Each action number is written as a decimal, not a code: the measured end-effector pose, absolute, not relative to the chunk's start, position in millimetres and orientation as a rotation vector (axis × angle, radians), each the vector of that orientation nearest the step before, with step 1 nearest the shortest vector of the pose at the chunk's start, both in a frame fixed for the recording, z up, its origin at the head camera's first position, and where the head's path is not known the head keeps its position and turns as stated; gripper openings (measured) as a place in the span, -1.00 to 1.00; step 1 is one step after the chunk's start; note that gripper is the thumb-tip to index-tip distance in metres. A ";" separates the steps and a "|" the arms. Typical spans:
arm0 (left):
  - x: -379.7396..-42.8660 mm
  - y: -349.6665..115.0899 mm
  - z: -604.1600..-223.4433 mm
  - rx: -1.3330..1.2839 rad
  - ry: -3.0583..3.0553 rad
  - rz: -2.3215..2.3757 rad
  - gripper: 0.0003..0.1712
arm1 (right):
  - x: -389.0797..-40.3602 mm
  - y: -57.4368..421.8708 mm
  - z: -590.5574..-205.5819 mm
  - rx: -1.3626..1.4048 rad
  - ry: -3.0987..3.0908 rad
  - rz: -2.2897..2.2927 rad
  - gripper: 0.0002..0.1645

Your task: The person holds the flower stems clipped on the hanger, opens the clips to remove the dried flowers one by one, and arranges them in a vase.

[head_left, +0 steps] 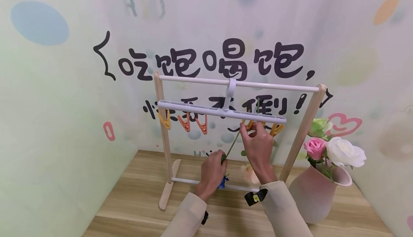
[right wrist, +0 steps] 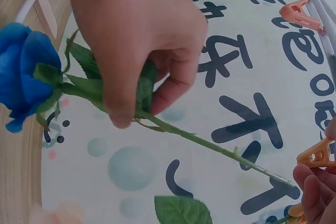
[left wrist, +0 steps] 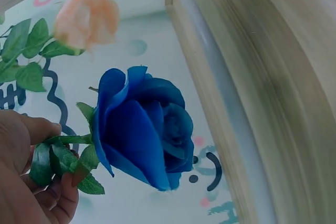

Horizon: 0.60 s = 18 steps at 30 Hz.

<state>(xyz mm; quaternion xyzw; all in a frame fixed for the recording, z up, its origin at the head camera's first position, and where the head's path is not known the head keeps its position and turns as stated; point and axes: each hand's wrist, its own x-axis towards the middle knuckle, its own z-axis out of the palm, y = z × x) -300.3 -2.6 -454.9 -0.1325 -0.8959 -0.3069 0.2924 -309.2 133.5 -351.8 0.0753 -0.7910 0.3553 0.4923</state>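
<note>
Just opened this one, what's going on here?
A person's left hand holds a blue rose head-down by its stem, near the bloom. The right hand pinches a yellow clip under the white hanger. The stem's end is close to that clip; whether it's clamped isn't clear. A peach rose hangs head-down nearby, and more roses stand in the vase.

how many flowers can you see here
5: a blue rose in the left hand, a peach flower below the hanger, and a pink flower, white flower and green flower in the vase; others may be hidden.
</note>
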 end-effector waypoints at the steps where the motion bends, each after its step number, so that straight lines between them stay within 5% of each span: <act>1: -299.9 -3.6 -456.1 -0.354 -2.394 -0.813 -0.90 | -309.4 133.7 -352.0 0.185 -1.923 0.866 -0.68; 18: -301.6 -16.5 -474.8 -0.387 -2.402 -0.592 -0.85 | -306.5 135.8 -354.6 0.198 -1.976 0.873 -0.61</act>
